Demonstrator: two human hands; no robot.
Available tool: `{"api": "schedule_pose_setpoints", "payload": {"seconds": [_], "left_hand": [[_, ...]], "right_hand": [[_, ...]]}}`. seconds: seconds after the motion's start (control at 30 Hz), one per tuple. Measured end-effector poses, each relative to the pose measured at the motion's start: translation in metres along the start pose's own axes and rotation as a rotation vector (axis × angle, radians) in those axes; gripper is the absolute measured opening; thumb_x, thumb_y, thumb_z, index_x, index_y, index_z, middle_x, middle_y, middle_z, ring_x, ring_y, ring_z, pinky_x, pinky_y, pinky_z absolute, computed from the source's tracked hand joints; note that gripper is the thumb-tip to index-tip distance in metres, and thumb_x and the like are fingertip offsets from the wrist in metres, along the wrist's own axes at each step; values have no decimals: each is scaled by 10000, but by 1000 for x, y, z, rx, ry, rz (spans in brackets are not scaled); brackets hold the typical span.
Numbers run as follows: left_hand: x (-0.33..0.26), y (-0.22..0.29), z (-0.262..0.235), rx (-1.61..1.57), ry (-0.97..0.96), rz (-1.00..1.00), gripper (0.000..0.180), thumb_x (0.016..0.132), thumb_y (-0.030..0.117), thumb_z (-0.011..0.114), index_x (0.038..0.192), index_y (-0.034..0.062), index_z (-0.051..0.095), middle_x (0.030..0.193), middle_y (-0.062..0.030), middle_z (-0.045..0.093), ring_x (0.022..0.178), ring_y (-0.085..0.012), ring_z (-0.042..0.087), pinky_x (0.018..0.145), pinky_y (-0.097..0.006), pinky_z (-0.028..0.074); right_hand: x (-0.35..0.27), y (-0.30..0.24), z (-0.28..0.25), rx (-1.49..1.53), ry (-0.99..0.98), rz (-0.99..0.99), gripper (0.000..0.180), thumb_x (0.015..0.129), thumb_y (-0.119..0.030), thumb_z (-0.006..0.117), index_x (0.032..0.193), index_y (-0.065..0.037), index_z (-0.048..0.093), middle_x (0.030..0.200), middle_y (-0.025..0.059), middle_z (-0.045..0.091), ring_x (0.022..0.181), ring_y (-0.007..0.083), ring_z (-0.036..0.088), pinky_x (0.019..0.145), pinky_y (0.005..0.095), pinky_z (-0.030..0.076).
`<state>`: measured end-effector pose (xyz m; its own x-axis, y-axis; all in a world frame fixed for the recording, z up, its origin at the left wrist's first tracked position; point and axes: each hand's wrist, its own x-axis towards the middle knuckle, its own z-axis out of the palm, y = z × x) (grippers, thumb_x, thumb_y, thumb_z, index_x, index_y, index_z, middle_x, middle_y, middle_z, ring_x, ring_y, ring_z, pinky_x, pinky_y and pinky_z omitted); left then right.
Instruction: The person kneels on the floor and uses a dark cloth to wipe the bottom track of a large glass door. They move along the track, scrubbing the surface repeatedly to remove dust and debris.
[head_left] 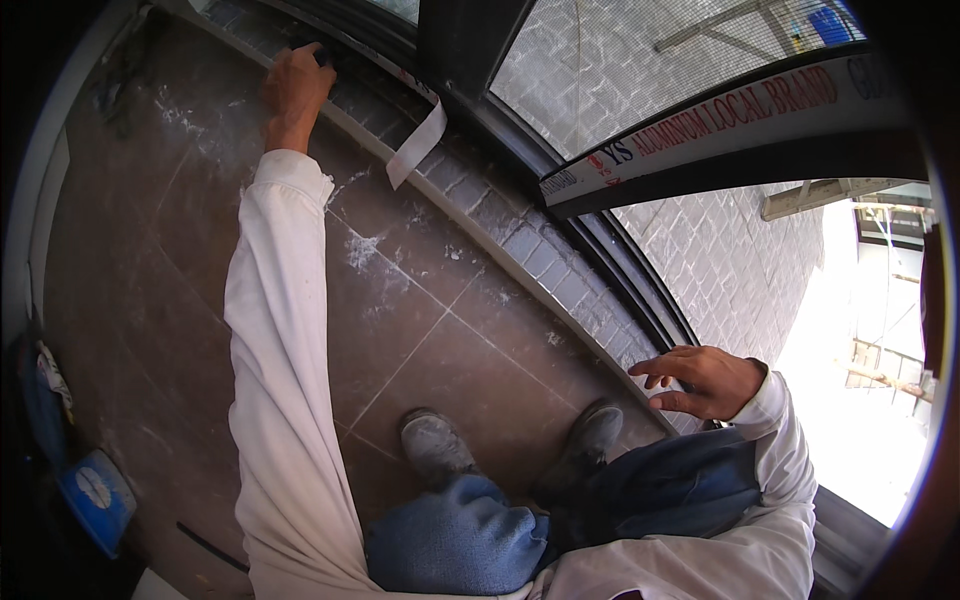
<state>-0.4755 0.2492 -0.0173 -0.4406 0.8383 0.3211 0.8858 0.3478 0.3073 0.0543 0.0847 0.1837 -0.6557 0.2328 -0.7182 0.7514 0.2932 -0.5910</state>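
Note:
My left hand (295, 88) is stretched far forward, above the raised edge of the door track. Its fingers are closed round a small dark object (322, 56), mostly hidden by the hand. A loose whitish strip of tape (418, 143) curls off the dark frame to the right of that hand. My right hand (705, 382) hovers at the near end of the track, thumb and fingers apart and slightly bent, nothing visibly held. Just beside it runs the black aluminium track (640, 270).
A dark-framed mesh panel (660, 70) with printed protective film (720, 120) stands at the right. Grey brick-patterned paving (725, 240) lies beyond it. Brown floor tiles (400, 320) carry white dust smears. A blue box (98, 500) sits at lower left. My shoes (437, 442) are on the tiles.

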Motion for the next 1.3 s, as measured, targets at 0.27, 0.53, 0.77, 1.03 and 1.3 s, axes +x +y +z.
{"api": "schedule_pose_setpoints", "payload": {"seconds": [0.27, 0.53, 0.77, 1.03, 1.3], "left_hand": [[-46, -16, -38, -90, -244, 145, 172, 882, 298, 757, 1015, 188, 756, 1085, -128, 675, 1061, -360, 656, 889, -467, 531], [-35, 41, 1, -102, 2, 20, 364, 788, 227, 770, 1147, 166, 756, 1151, -177, 680, 1089, -373, 661, 894, -464, 544], [-34, 45, 2, -92, 75, -120, 404, 753, 207, 759, 1153, 149, 756, 1174, -180, 669, 1048, -387, 683, 853, -475, 561], [-94, 84, -17, -167, -122, -6, 319, 785, 175, 742, 1099, 125, 763, 1103, -197, 664, 1035, -393, 676, 847, -484, 562], [-163, 111, -32, -396, -322, 255, 265, 798, 188, 784, 1055, 127, 759, 1071, -198, 643, 1021, -407, 653, 863, -501, 539]], "right_hand": [[5, 4, 0, 22, -24, -45, 493, 1000, -349, 631, 1347, 0, 592, 1055, 199, 717, 991, 337, 700, 890, 429, 550], [16, -3, -3, -1, -4, -125, 467, 1004, -308, 629, 1345, 8, 588, 1050, 213, 714, 996, 353, 693, 888, 431, 540], [8, -11, 4, -18, 26, -66, 483, 990, -332, 646, 1344, -8, 593, 1059, 199, 715, 994, 344, 690, 892, 429, 540], [24, -16, 1, -7, 28, -160, 462, 999, -324, 633, 1321, 6, 601, 996, 192, 724, 926, 345, 712, 852, 424, 553], [24, -32, 8, -88, -8, -158, 474, 1002, -322, 635, 1341, 5, 586, 1097, 213, 705, 972, 340, 706, 878, 426, 562]]}}
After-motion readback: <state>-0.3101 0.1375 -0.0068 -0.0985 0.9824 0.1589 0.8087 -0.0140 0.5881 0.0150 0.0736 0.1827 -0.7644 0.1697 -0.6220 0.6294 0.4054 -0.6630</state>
